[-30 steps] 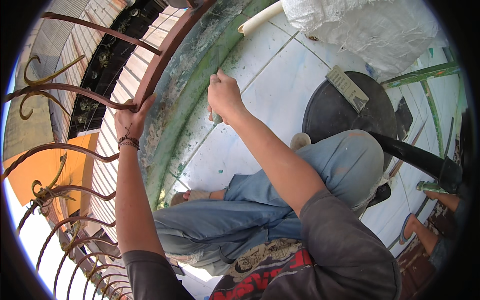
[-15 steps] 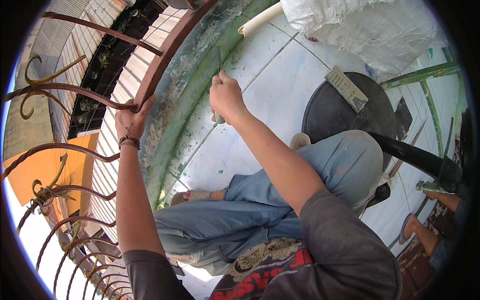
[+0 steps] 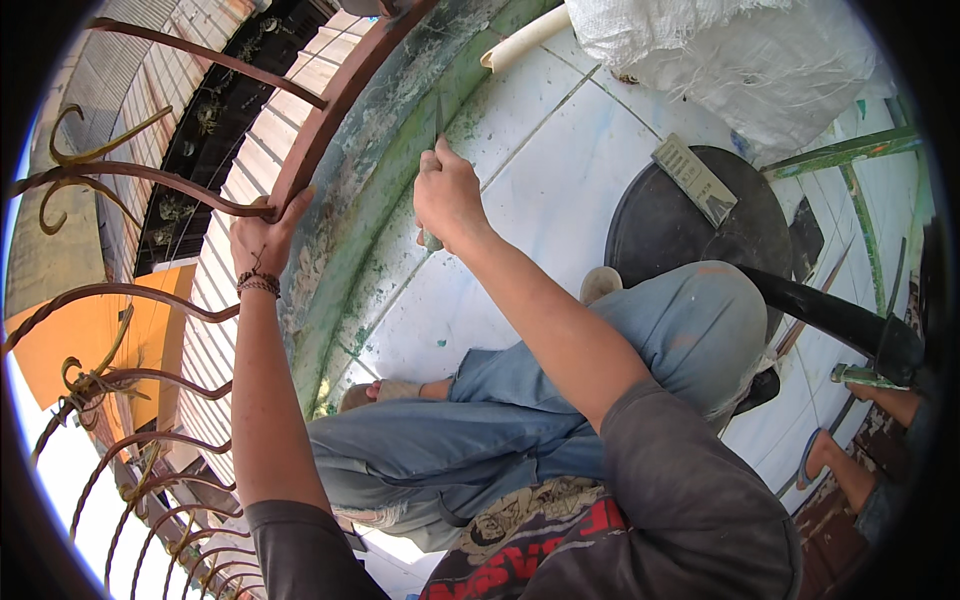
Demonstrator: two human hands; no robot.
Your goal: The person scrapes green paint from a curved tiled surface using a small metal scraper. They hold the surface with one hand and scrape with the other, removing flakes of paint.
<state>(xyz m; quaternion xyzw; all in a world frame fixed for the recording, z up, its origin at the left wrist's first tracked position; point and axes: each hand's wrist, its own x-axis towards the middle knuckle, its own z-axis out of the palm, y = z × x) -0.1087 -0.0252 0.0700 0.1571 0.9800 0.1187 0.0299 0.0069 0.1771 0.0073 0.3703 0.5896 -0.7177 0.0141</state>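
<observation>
My left hand (image 3: 264, 232) is closed around the reddish-brown metal rail (image 3: 310, 155) of a railing, with a dark braided bracelet at its wrist. In my right fist (image 3: 450, 195) is a scraper (image 3: 438, 118), its narrow blade seen nearly edge-on and pointing away from me. Part of its pale green, paint-stained handle shows below the fist. The blade lies against or just over the green-painted ledge (image 3: 400, 150); contact is hard to tell. Green flakes speckle the white tiles (image 3: 540, 180) beside the ledge.
Right of my bent knee stands a round black seat (image 3: 660, 215) with a flat, light-coloured packet (image 3: 695, 180) on it. A white woven sack (image 3: 720, 60) and a cream pipe (image 3: 525, 40) lie at the far side. Another person's foot (image 3: 820, 455) shows at right, near a green frame (image 3: 850, 155).
My right hand has shifted slightly left with the scraper, still along the ledge. My left hand keeps its hold on the rail.
</observation>
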